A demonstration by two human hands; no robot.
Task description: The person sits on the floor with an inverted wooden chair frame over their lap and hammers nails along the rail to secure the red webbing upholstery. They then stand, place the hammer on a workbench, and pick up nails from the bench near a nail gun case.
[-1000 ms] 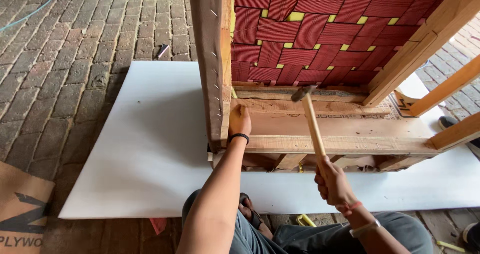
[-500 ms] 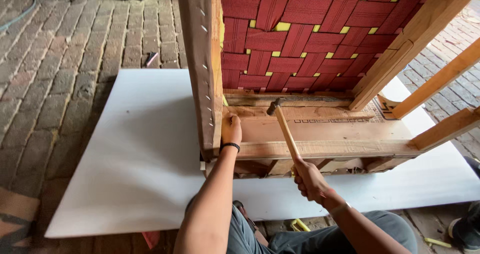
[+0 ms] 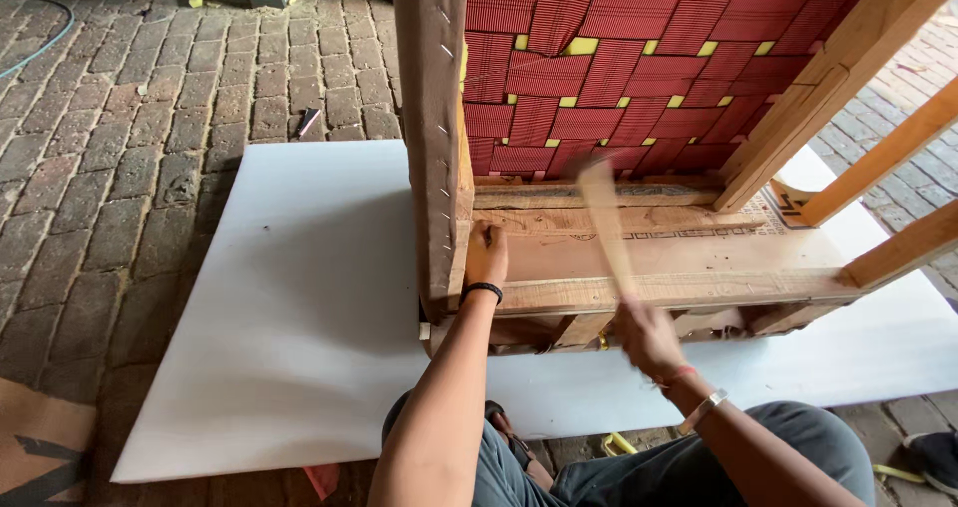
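My left hand point(image 3: 486, 254) rests against the inner corner of a wooden chair frame point(image 3: 639, 257), fingers pinched together at the rail next to the upright post point(image 3: 431, 138); whether it pinches something is too small to tell. A black band sits on that wrist. My right hand point(image 3: 647, 335) grips the wooden handle of a hammer point(image 3: 609, 230), which is blurred by motion and points up over the rail. Red webbing with yellow gaps point(image 3: 639, 68) fills the frame behind.
The frame stands on a white board point(image 3: 299, 317) laid over a brick floor point(image 3: 120, 148). A small dark tool point(image 3: 306, 122) lies on the bricks at the back. Cardboard point(image 3: 40, 447) sits at the lower left. My knees are at the bottom edge.
The hammer has swung, its head lifting from near the rail beside my left hand to a raised, blurred position. My left hand stays at the corner. The view has shifted slightly.
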